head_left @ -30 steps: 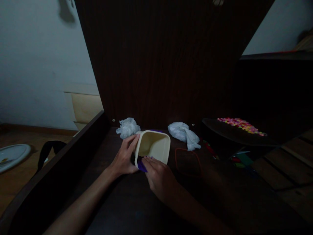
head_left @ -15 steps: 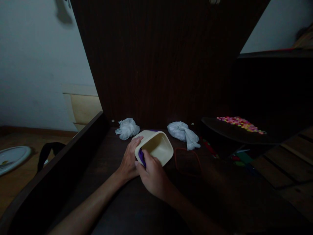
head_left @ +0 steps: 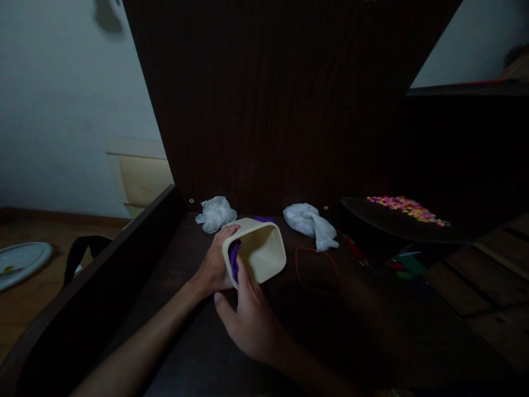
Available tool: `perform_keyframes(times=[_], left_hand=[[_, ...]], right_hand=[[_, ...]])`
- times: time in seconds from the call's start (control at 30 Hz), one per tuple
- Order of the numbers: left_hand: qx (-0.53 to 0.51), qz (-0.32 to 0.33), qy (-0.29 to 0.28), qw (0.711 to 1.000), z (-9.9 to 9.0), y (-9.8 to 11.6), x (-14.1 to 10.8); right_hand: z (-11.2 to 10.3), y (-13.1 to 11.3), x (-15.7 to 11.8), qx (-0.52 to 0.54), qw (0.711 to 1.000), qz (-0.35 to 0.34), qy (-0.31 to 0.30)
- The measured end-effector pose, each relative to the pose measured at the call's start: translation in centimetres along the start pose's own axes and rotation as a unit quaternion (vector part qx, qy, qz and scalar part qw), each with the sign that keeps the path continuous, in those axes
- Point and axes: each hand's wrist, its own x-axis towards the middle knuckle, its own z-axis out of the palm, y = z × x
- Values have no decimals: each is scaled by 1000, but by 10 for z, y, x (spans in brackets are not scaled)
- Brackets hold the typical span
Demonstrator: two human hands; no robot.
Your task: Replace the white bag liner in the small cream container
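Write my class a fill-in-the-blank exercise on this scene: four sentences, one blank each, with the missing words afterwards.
The hand around the outside of the cream container is the person's own _____ one.
The cloth by the fingers of the other hand is coloured _____.
In this view, the reddish square ring lies to the _____ of the container.
Both crumpled bundles near the dark upright panel are coloured _____.

Missing words: left; purple; right; white.
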Motion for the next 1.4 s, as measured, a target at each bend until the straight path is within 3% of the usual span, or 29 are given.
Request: perform_keyframes(times=[0.2, 0.47, 0.67, 0.93, 1.13, 1.23, 1.4], left_hand=[[-4, 21, -35, 999, -10, 4, 9], [-11, 45, -48, 998, -13, 2, 9], [-14, 67, -46, 997, -13, 5, 15], [-24, 90, -61, 994, -10, 11, 15], [-33, 87, -59, 994, -9, 10, 10], [-42, 77, -62, 994, -10, 10, 8], [-53, 81, -63, 993, -10, 8, 5]], right_hand=[[-16, -1, 2, -117, 989, -36, -79], [-46, 13, -4, -248, 951, -89, -162], [-62, 11, -1, -353, 914, -29, -195], [-48, 39, 24, -361, 896, -61, -249], [-43, 12, 74, -372, 837, -4, -402], [-39, 7, 85, -369, 805, 25, -463], [-33, 15, 76, -348, 823, -5, -450]])
